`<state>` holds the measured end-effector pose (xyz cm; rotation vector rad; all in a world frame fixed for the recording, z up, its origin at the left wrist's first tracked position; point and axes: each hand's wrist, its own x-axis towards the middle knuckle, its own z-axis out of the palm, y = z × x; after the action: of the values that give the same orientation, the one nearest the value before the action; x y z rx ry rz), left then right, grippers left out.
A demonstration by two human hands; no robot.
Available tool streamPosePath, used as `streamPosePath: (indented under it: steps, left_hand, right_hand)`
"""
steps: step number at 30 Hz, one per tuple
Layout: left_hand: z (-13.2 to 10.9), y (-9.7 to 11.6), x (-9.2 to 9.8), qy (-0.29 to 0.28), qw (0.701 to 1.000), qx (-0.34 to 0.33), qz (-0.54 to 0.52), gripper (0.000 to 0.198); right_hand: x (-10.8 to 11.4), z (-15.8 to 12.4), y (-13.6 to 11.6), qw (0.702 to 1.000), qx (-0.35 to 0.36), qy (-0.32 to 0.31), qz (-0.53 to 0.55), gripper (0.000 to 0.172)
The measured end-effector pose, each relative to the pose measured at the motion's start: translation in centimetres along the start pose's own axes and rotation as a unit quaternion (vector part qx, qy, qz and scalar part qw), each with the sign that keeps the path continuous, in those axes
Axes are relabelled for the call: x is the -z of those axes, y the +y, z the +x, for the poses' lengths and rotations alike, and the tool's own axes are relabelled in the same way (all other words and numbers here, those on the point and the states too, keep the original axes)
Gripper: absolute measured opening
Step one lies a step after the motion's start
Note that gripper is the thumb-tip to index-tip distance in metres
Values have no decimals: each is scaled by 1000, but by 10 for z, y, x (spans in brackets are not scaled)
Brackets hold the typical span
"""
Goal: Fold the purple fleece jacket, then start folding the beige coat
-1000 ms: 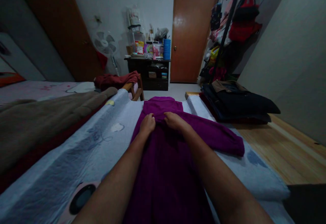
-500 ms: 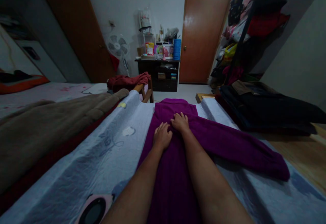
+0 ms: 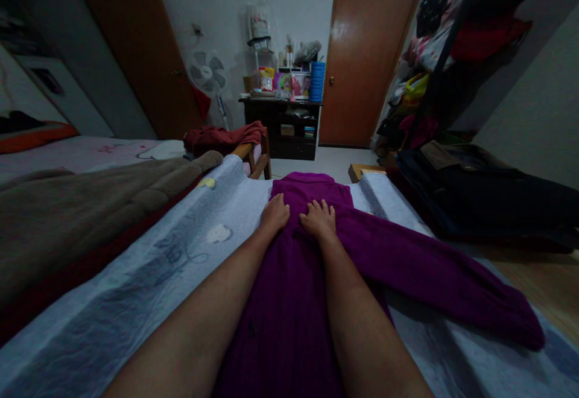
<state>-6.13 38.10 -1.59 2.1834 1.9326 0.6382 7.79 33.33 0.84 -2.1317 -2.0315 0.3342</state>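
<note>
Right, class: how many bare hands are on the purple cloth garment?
2: the left hand at the left edge of the garment, the right hand by its outstretched purple sleeve.

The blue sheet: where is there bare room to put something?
Bare sheet shows between dark-red cloth and left forearm, and between right forearm and purple sleeve. Crowded: the garment under left hand and right hand; the right side, with dark clothes.

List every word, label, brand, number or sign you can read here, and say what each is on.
No text can be read for certain.
Yellow-and-red packet: any printing too small to read.
Pink bedding: reddish marks, too blurred to tell whether letters.
Purple garment: no lettering visible.
</note>
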Motion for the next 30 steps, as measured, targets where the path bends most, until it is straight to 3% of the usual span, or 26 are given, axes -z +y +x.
streamPosePath:
  steps: [6,9,13,17,22,25,30]
  left_hand:
    - [22,-1,-8,-62,990,-75,106,62]
    - [35,5,-5,-90,989,-43,105,62]
    - [51,21,-4,-85,991,30,95,50]
    - [51,29,-7,-36,991,96,85,42]
    - [44,20,-12,139,975,175,12,33]
    - [49,12,-13,144,962,225,-60,32]
    - [58,-7,-8,132,952,248,-120,39]
  right_hand:
    - [0,-1,-2,1000,-2,2,0,61]
    - [0,-2,-3,1000,-1,0,1,61]
    - [1,-2,-3,1000,-6,0,6,63]
    - [1,-2,-4,1000,-7,1,10,63]
    - [0,-2,-4,1000,-11,5,11,63]
    - [0,-2,-4,1000,-11,6,14,63]
    - [0,-1,-4,1000,-13,3,15,62]
